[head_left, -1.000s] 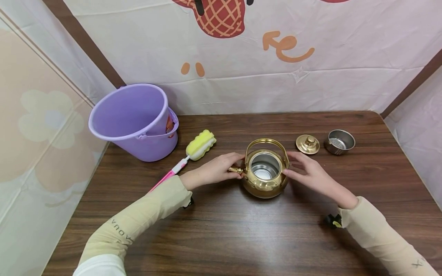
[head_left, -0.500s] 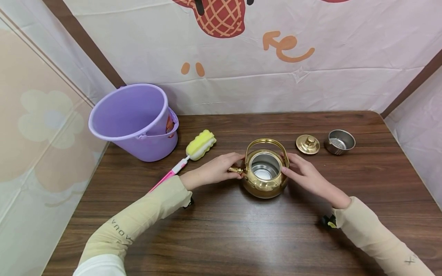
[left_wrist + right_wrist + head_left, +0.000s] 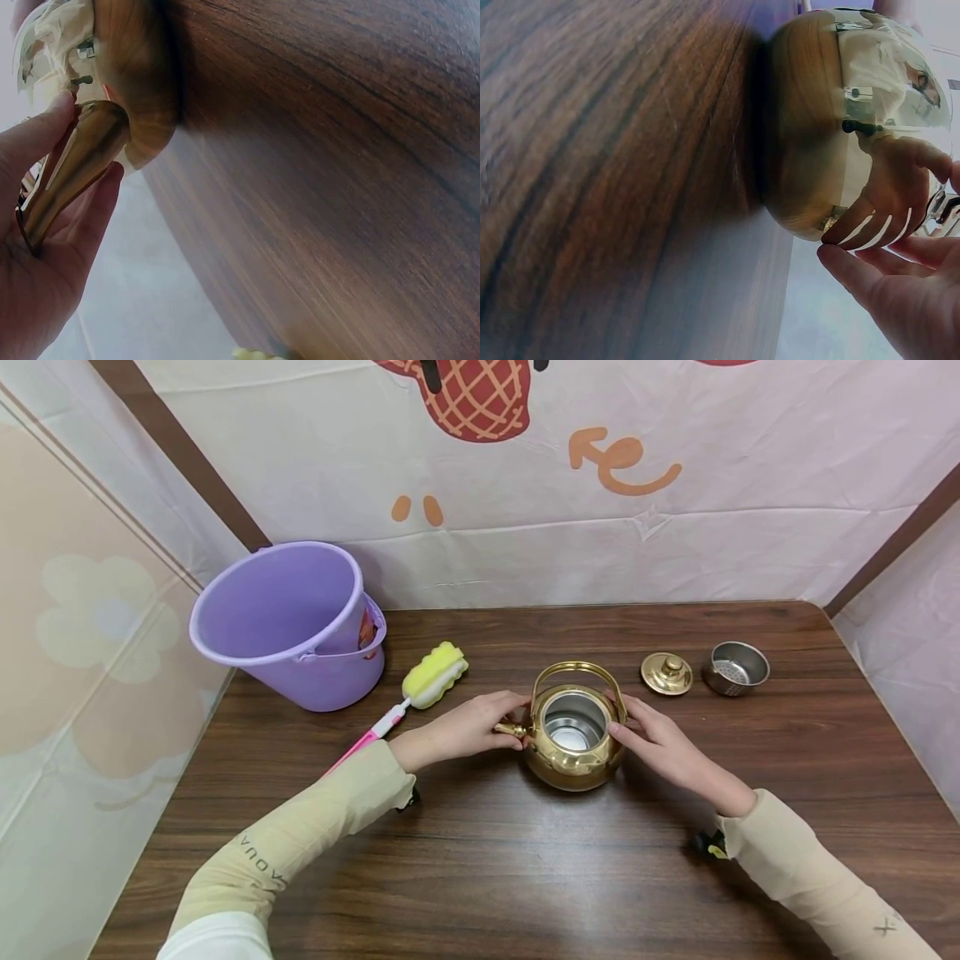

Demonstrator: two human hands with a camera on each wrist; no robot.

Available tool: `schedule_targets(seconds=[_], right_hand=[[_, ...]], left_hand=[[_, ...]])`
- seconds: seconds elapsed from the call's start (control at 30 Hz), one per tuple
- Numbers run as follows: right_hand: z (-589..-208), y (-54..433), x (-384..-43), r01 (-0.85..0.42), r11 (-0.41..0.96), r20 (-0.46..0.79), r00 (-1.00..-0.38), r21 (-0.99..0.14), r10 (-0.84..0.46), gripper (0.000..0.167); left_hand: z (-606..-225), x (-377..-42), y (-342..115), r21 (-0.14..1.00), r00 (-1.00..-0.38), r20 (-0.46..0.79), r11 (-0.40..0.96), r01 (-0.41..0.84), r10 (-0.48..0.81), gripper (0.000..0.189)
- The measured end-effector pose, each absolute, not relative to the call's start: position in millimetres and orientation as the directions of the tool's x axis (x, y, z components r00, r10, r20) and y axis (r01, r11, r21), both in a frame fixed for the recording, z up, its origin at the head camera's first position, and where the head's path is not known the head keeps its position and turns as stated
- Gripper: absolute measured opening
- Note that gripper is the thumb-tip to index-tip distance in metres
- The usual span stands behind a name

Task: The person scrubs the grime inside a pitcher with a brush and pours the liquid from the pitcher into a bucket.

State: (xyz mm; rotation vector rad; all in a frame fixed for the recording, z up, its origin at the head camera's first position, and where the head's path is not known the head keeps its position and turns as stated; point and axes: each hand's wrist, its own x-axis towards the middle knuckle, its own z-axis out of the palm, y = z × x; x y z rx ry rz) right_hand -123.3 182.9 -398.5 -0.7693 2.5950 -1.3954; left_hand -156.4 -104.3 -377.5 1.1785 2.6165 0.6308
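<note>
A shiny gold kettle (image 3: 573, 768) stands lidless on the wooden table, its steel inside showing and its hoop handle (image 3: 576, 667) upright. From the left, my left hand (image 3: 468, 728) holds the kettle around its spout (image 3: 82, 154), which lies between thumb and fingers. On the opposite side my right hand (image 3: 667, 747) grips the body, thumb at the opening's rim and fingers around the far side. In the right wrist view its fingertips (image 3: 840, 262) meet the polished wall, which mirrors the hand. The gold lid (image 3: 666, 674) lies behind the right hand, knob up.
Beside the lid sits a steel strainer cup (image 3: 737, 668) with a perforated bottom. A purple bucket (image 3: 307, 681) stands at the back left. Between it and the kettle lies a yellow and white sponge brush (image 3: 433, 677) with a pink handle. A printed cloth (image 3: 525, 560) hangs behind the table (image 3: 525, 877).
My right hand has shifted a little left, in against the kettle, and its thumb has come onto the rim. The left hand and the kettle have kept their places.
</note>
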Motion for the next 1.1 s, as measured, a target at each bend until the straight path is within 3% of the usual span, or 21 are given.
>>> schedule_targets(seconds=[0.2,0.43,0.77,1.1], right_hand=[[-404.1,184.9,-125.7,-0.375,0.445,0.146,-0.871,-0.813,-0.468,0.045],[-404.7,184.6,-126.1,-0.362,0.46,0.128,-0.877,-0.811,-0.463,0.045],[-403.9,185.4,-125.9,-0.359,0.455,0.128,-0.878,-0.815,-0.462,0.045],[-404.4,185.5,-126.1,-0.362,0.461,0.13,-0.878,-0.811,-0.46,0.045]], left_hand=[[-376.4,-159.9,-109.3,0.469,-0.652,0.002,0.575,0.67,0.758,0.066],[-366.4,-164.8,-124.8,0.503,-0.699,0.054,0.585,0.636,0.713,0.057],[-358.4,-168.1,-147.1,0.394,-0.734,0.195,0.633,0.666,0.651,0.038],[-361.3,-161.8,-171.4,0.327,-0.812,0.186,0.745,0.582,0.553,0.037]])
